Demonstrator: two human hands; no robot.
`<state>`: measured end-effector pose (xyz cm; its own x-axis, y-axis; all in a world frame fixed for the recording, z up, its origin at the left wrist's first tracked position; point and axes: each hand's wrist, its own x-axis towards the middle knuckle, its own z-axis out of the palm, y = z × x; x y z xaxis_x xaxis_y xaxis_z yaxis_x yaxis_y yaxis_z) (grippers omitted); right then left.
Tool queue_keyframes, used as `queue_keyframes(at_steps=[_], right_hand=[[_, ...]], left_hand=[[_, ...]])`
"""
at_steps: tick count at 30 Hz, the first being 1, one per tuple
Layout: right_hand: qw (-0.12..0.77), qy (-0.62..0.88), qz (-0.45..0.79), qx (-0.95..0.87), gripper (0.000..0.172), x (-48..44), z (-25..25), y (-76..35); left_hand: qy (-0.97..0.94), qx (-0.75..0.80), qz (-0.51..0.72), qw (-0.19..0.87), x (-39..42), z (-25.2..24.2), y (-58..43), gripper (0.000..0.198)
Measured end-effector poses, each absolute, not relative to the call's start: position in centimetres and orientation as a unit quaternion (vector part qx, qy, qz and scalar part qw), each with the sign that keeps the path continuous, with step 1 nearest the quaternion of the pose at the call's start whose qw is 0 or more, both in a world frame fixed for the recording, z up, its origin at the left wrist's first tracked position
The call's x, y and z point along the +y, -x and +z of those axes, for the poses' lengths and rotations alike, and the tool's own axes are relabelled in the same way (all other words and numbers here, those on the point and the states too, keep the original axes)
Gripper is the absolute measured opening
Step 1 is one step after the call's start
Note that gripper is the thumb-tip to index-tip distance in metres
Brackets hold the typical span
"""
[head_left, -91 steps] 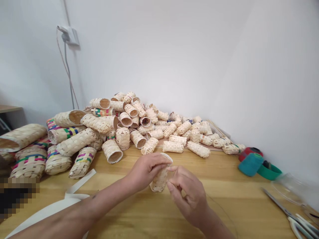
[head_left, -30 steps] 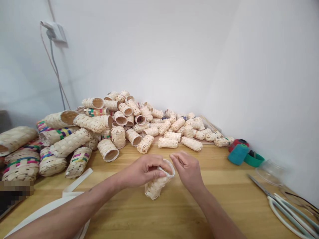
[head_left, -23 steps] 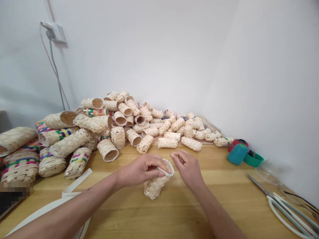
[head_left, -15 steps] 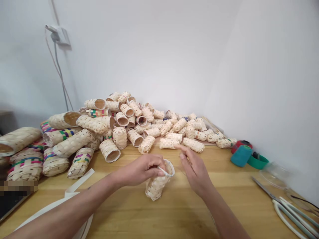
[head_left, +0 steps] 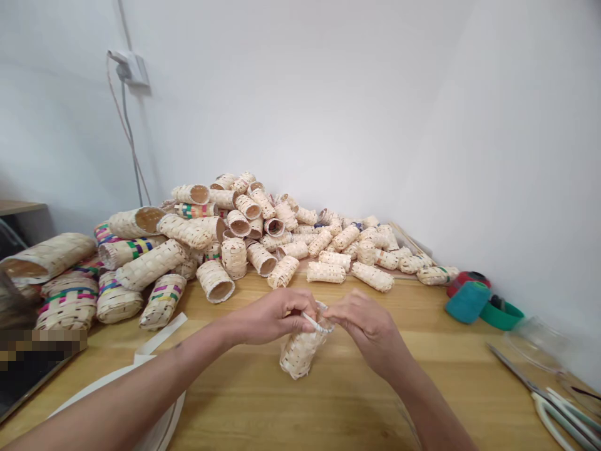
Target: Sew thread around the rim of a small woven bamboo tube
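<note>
Legible text: none. Labels, brands, numbers and signs: none readable. Device (head_left: pixel 29 381), left edge: coarse pixel blocks cover part of the surface; any characters there are unreadable. Socket (head_left: pixel 139 69), on the wall: any marking is too small to read. Blue cone (head_left: pixel 467 302) and scissors (head_left: pixel 539 389), right side: any printing is indistinct.

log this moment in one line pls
left grip: holding woven basket by rim | right grip: at same rim | behind: basket pile | right side: scissors, teal spool
</note>
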<state>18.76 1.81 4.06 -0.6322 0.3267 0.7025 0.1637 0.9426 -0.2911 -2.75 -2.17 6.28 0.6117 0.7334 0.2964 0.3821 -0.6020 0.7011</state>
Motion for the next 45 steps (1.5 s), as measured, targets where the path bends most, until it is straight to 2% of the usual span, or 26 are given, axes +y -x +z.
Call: queue_keyframes(at_steps=[11,31,45], right_hand=[[0.412,0.165,0.067,-0.894,0.021,1.99,4.11,-18.84],[0.387,0.164,0.1,-0.902,0.023,1.93,3.9,-19.01],[0.387,0.16,0.175,-0.891,0.02,1.99,3.51,-18.52]], left_hand=[[-0.851,0.317,0.283,0.31,-2.24,6.35,3.03,0.021],[-0.85,0.309,0.286,0.317,-2.26,6.29,2.95,0.021],[-0.851,0.307,0.279,0.322,-2.44,6.43,2.81,0.019]])
